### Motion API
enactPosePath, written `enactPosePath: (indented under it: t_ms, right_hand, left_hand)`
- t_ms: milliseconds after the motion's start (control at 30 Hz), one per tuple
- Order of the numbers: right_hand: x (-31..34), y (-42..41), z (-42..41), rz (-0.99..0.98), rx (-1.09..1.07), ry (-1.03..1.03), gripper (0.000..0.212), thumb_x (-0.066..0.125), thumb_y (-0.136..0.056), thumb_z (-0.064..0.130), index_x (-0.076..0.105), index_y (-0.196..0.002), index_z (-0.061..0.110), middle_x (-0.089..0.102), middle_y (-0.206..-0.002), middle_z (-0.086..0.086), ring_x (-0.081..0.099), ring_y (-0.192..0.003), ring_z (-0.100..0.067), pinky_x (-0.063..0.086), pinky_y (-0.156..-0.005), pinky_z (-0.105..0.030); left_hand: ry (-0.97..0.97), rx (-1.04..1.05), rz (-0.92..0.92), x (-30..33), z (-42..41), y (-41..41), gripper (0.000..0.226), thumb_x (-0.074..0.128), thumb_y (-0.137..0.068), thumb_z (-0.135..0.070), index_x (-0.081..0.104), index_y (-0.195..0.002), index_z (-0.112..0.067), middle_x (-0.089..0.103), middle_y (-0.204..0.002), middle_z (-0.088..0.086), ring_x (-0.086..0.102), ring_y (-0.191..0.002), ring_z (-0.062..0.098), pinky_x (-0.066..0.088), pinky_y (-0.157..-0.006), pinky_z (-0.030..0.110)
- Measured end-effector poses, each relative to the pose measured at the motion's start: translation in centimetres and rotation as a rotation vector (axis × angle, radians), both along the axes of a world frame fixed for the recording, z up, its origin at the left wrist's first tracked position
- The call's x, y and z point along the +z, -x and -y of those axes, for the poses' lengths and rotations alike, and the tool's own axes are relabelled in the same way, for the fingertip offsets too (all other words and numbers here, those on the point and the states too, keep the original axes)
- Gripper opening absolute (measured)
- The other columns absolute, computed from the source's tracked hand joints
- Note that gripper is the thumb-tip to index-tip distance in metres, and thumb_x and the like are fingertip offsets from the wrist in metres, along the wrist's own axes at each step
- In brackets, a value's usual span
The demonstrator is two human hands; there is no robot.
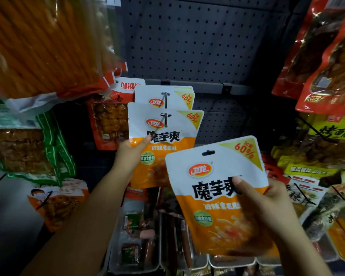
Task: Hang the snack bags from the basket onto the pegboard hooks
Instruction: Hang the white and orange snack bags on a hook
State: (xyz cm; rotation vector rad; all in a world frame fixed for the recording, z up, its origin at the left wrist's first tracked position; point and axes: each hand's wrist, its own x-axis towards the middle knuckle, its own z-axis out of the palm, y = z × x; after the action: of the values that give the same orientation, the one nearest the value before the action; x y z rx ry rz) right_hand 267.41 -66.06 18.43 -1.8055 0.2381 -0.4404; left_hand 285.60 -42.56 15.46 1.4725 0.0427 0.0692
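Note:
My right hand [265, 208] grips a white-and-orange snack bag [213, 176] by its right side, thumb on the front, its hang hole free and away from any hook. My left hand [130, 154] pinches the left edge of a matching bag [163, 144] that hangs on a metal pegboard hook [164, 118]. Behind it, more of the same bags [179, 95] sit further back on the hook. The dark pegboard [187, 40] fills the top centre. No basket is in view.
Large orange stick-snack packs [42, 42] hang at upper left, green-edged packs [22, 148] below them. Red and yellow packs [327, 76] crowd the right side. Trays of small sausages and packets [139, 232] lie below the hooks.

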Motion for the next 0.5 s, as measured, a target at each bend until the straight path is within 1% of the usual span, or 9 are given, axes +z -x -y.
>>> enactPosePath:
  t_ms: [67,133,167,233,300,333,400,467,500]
  right_hand:
    - [0.2,-0.4,-0.9,0.030,0.055,-0.087,0.012,0.068,-0.068,0.037,0.073,-0.064,0.027,0.060,-0.043,0.006,0.052,-0.034,-0.002,0.038,-0.035,-0.014]
    - [0.3,-0.7,-1.6,0.049,0.099,-0.136,0.012,0.067,-0.069,0.034,0.074,-0.065,0.026,0.063,-0.046,0.005,0.055,-0.036,-0.002,0.039,-0.036,-0.013]
    - [0.3,-0.9,-1.8,0.052,0.119,-0.146,0.011,0.068,-0.070,0.034,0.075,-0.067,0.027,0.066,-0.050,0.004,0.059,-0.040,-0.004,0.042,-0.038,-0.013]
    - [0.2,-1.2,-2.3,0.052,0.153,-0.163,0.013,0.075,-0.070,0.038,0.076,-0.078,0.028,0.074,-0.068,-0.001,0.071,-0.058,-0.014,0.052,-0.049,-0.019]
    - [0.1,-1.6,-2.8,0.044,0.170,-0.176,0.018,0.076,-0.070,0.039,0.076,-0.084,0.027,0.077,-0.079,-0.005,0.074,-0.070,-0.022,0.056,-0.056,-0.025]
    - [0.0,-1.8,-3.0,0.043,0.179,-0.181,0.017,0.076,-0.071,0.038,0.076,-0.085,0.027,0.077,-0.080,-0.006,0.074,-0.072,-0.024,0.058,-0.057,-0.027]
    - [0.0,-2.1,-3.7,0.053,0.201,-0.197,0.015,0.076,-0.070,0.037,0.077,-0.083,0.030,0.077,-0.080,-0.004,0.074,-0.073,-0.023,0.058,-0.058,-0.027]
    - [0.0,-2.3,-4.3,0.068,0.204,-0.206,0.011,0.071,-0.071,0.035,0.077,-0.080,0.033,0.077,-0.078,-0.001,0.074,-0.070,-0.019,0.055,-0.055,-0.023]
    - [-0.1,-2.4,-4.6,0.071,0.204,-0.213,0.009,0.071,-0.072,0.034,0.077,-0.079,0.033,0.076,-0.077,0.000,0.073,-0.068,-0.017,0.054,-0.054,-0.021]
  left_hand:
    - [-0.014,-0.004,-0.015,0.2,0.2,-0.6,0.007,0.069,-0.085,-0.030,0.069,-0.081,-0.025,0.074,-0.084,-0.002,0.071,-0.084,0.022,0.056,-0.081,0.041]
    - [-0.045,0.003,-0.017,0.5,0.4,-1.1,0.011,0.068,-0.085,-0.032,0.068,-0.078,-0.024,0.072,-0.083,-0.004,0.069,-0.084,0.020,0.055,-0.085,0.043]
    - [-0.047,0.009,-0.017,0.7,0.6,-1.3,0.011,0.068,-0.085,-0.032,0.068,-0.077,-0.023,0.071,-0.083,-0.004,0.069,-0.084,0.021,0.055,-0.086,0.043]
    - [-0.021,0.009,-0.039,1.2,0.7,-1.7,0.011,0.068,-0.085,-0.031,0.067,-0.079,-0.022,0.071,-0.087,0.000,0.068,-0.091,0.026,0.054,-0.088,0.045]
    - [-0.007,0.000,-0.077,1.4,0.6,-1.9,0.011,0.069,-0.085,-0.030,0.067,-0.083,-0.019,0.070,-0.097,0.007,0.067,-0.096,0.031,0.052,-0.091,0.049]
    - [-0.001,-0.011,-0.084,1.4,0.4,-1.9,0.013,0.069,-0.085,-0.029,0.068,-0.087,-0.017,0.070,-0.102,0.011,0.066,-0.097,0.032,0.051,-0.092,0.050]
    - [0.029,-0.029,-0.062,1.1,0.1,-1.6,0.023,0.068,-0.086,-0.024,0.066,-0.103,-0.009,0.067,-0.112,0.016,0.064,-0.102,0.035,0.050,-0.093,0.053]
    - [0.058,0.015,-0.024,0.9,-0.4,-0.9,0.038,0.066,-0.087,-0.020,0.057,-0.120,-0.006,0.063,-0.121,0.017,0.061,-0.108,0.034,0.050,-0.095,0.050]
    - [0.065,0.063,0.004,0.8,-0.7,-0.4,0.040,0.066,-0.087,-0.021,0.054,-0.123,-0.007,0.061,-0.124,0.014,0.060,-0.110,0.031,0.050,-0.094,0.046]
